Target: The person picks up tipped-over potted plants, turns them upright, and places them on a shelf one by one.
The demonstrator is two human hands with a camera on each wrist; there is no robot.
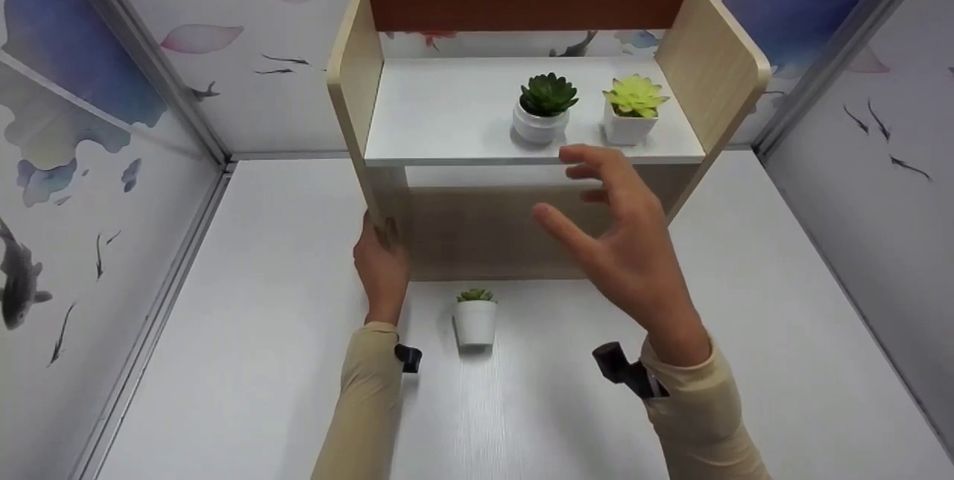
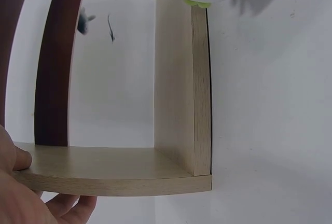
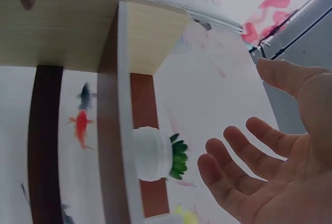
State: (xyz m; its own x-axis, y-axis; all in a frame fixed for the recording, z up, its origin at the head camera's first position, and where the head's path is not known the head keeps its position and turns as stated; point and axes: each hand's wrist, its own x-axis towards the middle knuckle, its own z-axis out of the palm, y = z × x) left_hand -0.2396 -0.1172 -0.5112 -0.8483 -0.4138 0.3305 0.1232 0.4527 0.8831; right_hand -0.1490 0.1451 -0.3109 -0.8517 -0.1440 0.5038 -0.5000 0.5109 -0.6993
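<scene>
Shelf (image 1: 455,111) at frame centre already carries two potted succulents, dark green (image 1: 544,109) and yellow-green (image 1: 632,110); I read one small pot (image 1: 475,316) left on the surface below, left hand (image 1: 381,267) gripping the shelf's side panel, right hand (image 1: 622,230) spread wide, empty.

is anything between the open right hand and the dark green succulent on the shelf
Nothing visible. The right hand hovers open in front of the shelf, and the dark green succulent stands just beyond its fingertips with bare shelf between. The yellow-green succulent stands off to the side.
</scene>
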